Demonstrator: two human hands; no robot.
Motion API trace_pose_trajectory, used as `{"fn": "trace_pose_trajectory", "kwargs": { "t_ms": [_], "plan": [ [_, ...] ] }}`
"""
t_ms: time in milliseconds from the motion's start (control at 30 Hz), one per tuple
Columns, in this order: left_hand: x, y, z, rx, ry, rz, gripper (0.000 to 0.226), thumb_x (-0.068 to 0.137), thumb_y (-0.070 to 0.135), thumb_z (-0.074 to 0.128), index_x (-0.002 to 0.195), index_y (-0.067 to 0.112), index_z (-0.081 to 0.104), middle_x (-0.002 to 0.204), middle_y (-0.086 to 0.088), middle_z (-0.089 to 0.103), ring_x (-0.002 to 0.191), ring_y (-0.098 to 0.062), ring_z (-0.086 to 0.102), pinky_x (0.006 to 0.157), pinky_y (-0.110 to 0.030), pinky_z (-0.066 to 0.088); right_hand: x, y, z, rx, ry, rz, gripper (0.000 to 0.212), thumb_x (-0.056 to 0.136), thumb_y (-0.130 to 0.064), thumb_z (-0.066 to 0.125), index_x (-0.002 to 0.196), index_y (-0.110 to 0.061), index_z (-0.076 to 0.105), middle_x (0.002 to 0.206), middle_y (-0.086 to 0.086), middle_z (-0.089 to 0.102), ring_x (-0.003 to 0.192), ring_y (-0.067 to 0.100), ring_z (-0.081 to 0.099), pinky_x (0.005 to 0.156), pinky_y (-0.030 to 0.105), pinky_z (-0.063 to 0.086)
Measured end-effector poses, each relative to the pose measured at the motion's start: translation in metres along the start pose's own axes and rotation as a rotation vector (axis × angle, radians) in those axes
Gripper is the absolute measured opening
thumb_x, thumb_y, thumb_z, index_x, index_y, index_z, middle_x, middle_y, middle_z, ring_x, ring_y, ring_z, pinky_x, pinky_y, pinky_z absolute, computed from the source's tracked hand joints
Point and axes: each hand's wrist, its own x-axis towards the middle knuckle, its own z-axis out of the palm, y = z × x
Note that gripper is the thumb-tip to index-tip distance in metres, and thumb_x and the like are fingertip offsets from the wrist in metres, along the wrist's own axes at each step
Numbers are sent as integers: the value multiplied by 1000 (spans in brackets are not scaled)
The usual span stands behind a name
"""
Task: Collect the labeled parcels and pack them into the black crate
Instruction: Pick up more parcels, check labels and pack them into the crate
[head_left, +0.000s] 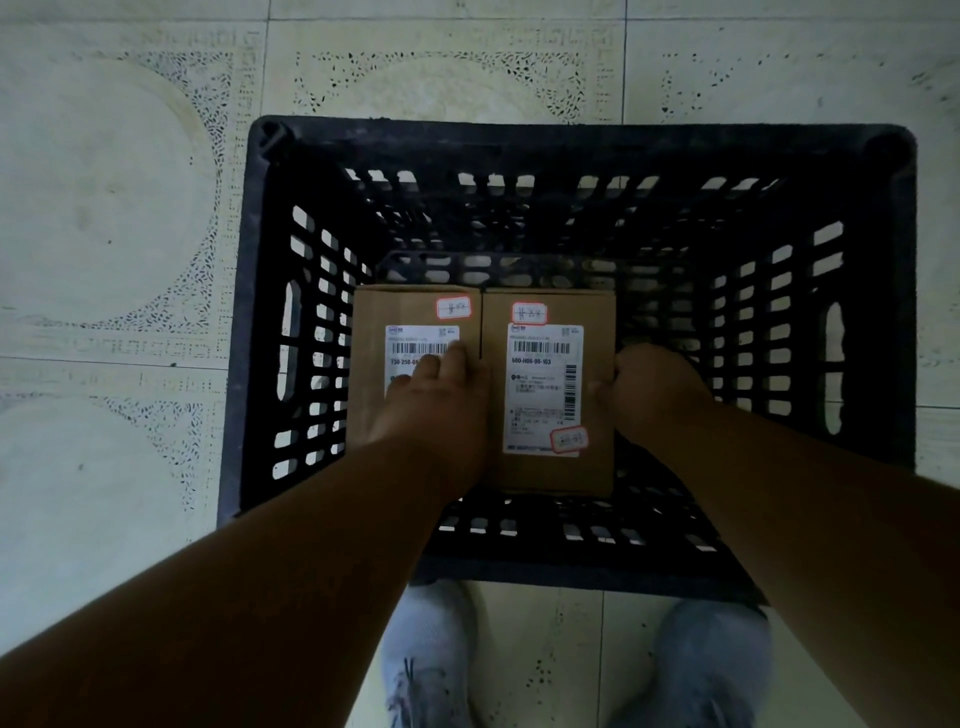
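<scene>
Two brown cardboard parcels with white shipping labels lie side by side in the left half of the black crate (878, 322). My left hand (441, 405) rests on top of the left parcel (384, 312), its fingers at the seam with the right parcel (545, 395). My right hand (654, 389) holds the right parcel's right edge, with the thumb on the top face and the fingers curled down the side. Both parcels lie flat and touch each other.
The crate stands on a pale tiled floor (130, 260). Its right half shows only the slotted bottom. My two shoes (431, 660) stand just in front of the crate's near wall.
</scene>
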Motion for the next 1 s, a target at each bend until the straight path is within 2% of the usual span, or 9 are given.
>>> {"fn": "trace_pose_trajectory", "kwargs": {
  "t_ms": [167,233,333,467,567,700,833,933,1000],
  "plan": [
    [3,-1,-34,-25,-211,-37,71,88,24,59,151,21,28,155,-11,25,136,-33,36,107,-48,39,-30,-17,-31,-135,-31,-76,33,105,-17,44,135,-5,51,142,15,50,127,27,50,103,31,39],
    [-13,6,-74,-69,-222,6,67,90,14,54,152,24,30,157,-10,25,136,-32,39,106,-44,42,-65,-27,-59,-125,47,-135,25,101,-12,46,123,-10,58,131,12,58,112,26,57,95,36,45],
    [-61,23,-155,-195,65,107,50,90,10,53,138,24,51,136,-5,49,118,-25,54,90,-34,49,-133,-44,-115,12,293,-266,7,96,-13,51,94,-19,49,99,4,53,90,22,55,73,34,42],
    [-170,40,-273,-509,388,163,32,93,12,48,120,22,62,113,-1,57,100,-19,58,84,-31,48,-265,-61,-214,199,555,-382,19,98,-24,52,81,-22,43,85,-4,44,73,12,48,61,26,37],
    [-276,50,-359,-695,600,188,28,93,13,49,114,23,64,107,6,58,93,-11,56,79,-24,45,-377,-70,-290,335,697,-394,27,93,-23,60,75,-28,41,79,-12,41,68,5,43,59,16,33],
    [-408,59,-453,-750,814,251,22,91,16,53,110,24,62,105,9,58,87,-7,56,73,-24,47,-527,-82,-369,448,835,-412,23,84,-22,70,82,-23,48,86,-9,46,76,7,45,65,14,35],
    [-509,69,-511,-700,873,414,20,92,23,52,110,26,60,105,12,55,88,-6,55,74,-26,48,-651,-86,-410,473,923,-416,26,85,-29,72,97,-30,49,102,-13,47,97,0,46,71,5,33],
    [-567,76,-547,-600,915,565,20,93,24,54,111,28,59,104,14,51,89,-4,54,74,-22,42,-720,-73,-420,497,971,-392,43,87,-35,70,125,-37,49,119,-18,42,107,-4,43,79,3,31],
    [-599,87,-566,-508,934,644,19,93,26,54,112,29,58,105,15,49,91,-3,52,75,-19,39,-757,-57,-427,466,1007,-380,58,87,-36,70,139,-38,44,131,-14,44,115,-1,43,88,10,32]
  ]
}}
